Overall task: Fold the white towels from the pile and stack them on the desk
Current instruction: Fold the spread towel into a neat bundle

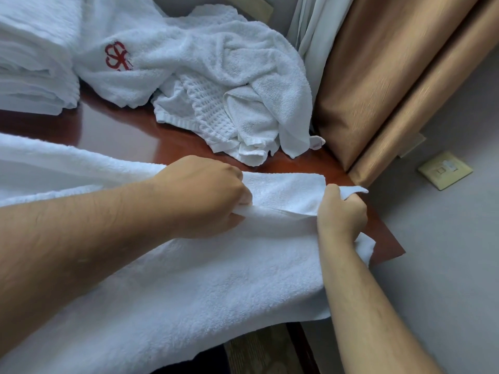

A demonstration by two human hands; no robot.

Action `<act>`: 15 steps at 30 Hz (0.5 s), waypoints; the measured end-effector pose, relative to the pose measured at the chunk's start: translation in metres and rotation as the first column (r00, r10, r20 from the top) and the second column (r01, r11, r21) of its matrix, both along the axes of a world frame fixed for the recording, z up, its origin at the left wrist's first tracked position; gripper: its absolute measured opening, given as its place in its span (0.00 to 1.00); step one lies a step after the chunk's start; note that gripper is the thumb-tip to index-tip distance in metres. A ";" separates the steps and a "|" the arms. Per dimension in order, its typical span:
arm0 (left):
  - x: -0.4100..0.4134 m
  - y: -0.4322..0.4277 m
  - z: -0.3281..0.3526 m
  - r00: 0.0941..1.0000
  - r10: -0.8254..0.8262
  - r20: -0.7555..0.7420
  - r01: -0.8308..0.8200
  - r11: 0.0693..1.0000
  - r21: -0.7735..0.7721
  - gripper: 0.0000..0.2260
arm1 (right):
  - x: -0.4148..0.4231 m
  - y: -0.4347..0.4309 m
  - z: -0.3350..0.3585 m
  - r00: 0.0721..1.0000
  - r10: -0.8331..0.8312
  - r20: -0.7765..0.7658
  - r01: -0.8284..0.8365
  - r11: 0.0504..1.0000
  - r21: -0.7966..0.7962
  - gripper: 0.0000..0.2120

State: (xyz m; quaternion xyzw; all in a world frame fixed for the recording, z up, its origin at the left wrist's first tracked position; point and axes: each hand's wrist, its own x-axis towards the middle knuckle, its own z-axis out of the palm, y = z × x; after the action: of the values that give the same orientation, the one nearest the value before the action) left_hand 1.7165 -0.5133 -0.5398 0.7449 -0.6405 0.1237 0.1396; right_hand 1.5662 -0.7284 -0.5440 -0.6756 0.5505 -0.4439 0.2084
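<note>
A large white towel (189,287) lies spread over the near part of the dark red desk (121,136) and hangs over its front edge. My left hand (205,195) grips a fold of this towel near its far edge. My right hand (341,211) pinches the towel's right corner close to the desk's right end. A crumpled pile of white towels (232,85) lies at the back of the desk, one with a red emblem (117,56). A stack of folded white towels (32,55) stands at the back left.
Tan curtains (391,76) hang against the desk's right end, with a pale sheer curtain (313,28) behind the pile. The grey wall (445,252) on the right carries a beige socket plate (445,170). Patterned carpet (259,352) shows below the desk's front edge.
</note>
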 end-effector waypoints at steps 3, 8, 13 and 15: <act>0.001 0.000 -0.002 0.999 -0.036 -0.003 0.036 0.999 0.032 0.16 | 0.000 -0.001 -0.002 0.968 0.096 -0.232 -0.096 0.995 0.012 0.09; -0.001 -0.001 0.002 0.994 -0.092 -0.050 0.095 0.994 0.056 0.16 | -0.005 0.004 -0.002 0.996 0.059 0.064 -0.056 0.997 -0.046 0.16; -0.003 0.000 0.001 0.994 -0.088 -0.065 0.092 0.994 0.060 0.15 | -0.001 0.022 0.007 0.965 -0.129 -0.226 0.031 0.920 -0.391 0.24; -0.003 -0.001 0.000 0.993 -0.094 -0.077 0.099 0.992 0.072 0.14 | 0.006 0.025 0.013 0.869 -0.072 -0.490 -0.180 0.876 -0.448 0.16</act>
State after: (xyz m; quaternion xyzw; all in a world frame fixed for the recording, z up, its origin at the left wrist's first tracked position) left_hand 1.7135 -0.5140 -0.5400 0.7219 -0.6744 0.0652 0.1407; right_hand 1.5724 -0.7030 -0.5308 -0.8117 0.4381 -0.3732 -0.1000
